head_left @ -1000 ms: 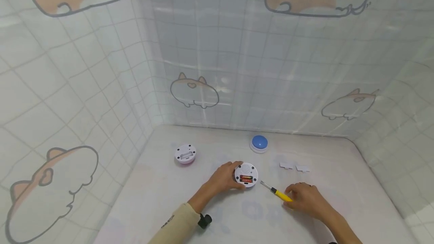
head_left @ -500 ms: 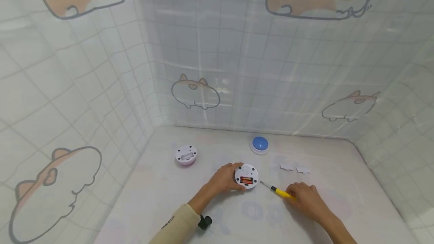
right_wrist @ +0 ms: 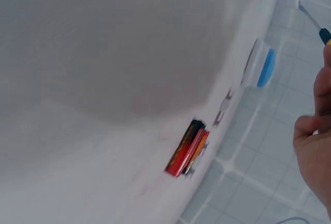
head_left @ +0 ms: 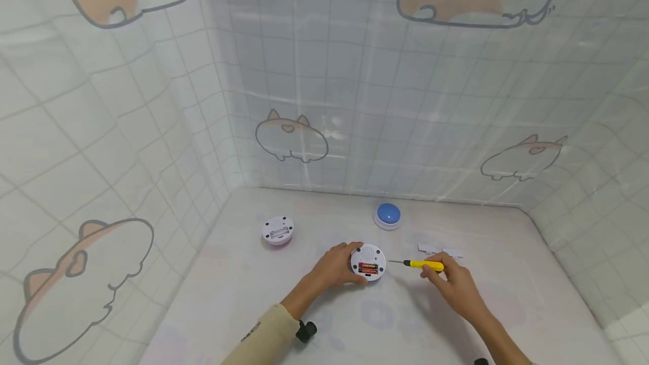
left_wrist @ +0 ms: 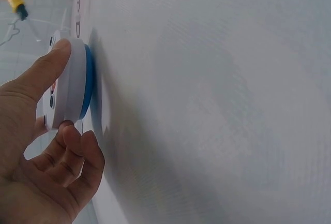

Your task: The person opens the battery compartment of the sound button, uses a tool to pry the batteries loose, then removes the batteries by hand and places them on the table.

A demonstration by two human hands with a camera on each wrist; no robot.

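My left hand (head_left: 332, 268) grips the rim of a round white push button (head_left: 369, 251) turned upside down, its blue dome (left_wrist: 88, 81) facing the table. In its uncovered compartment sit two red-and-black batteries (head_left: 368, 268). My right hand (head_left: 458, 289) pinches the yellow handle of a screwdriver (head_left: 425, 265). The shaft points left, its tip close to the button's right edge. In the left wrist view, my thumb (left_wrist: 49, 69) presses the button's white base while the other fingers curl near its lower edge.
An upturned button (head_left: 278, 231) with a bare compartment stands at the left. Behind my hands is a blue-domed button (head_left: 388, 216). Two white battery covers (head_left: 427, 248) lie at the right, partly behind my right hand. Loose red-and-black batteries (right_wrist: 187, 149) lie near them.
My right hand has lifted the screwdriver and swung it from slanting to nearly level, its tip still by the button. My left hand and the button have stayed put.
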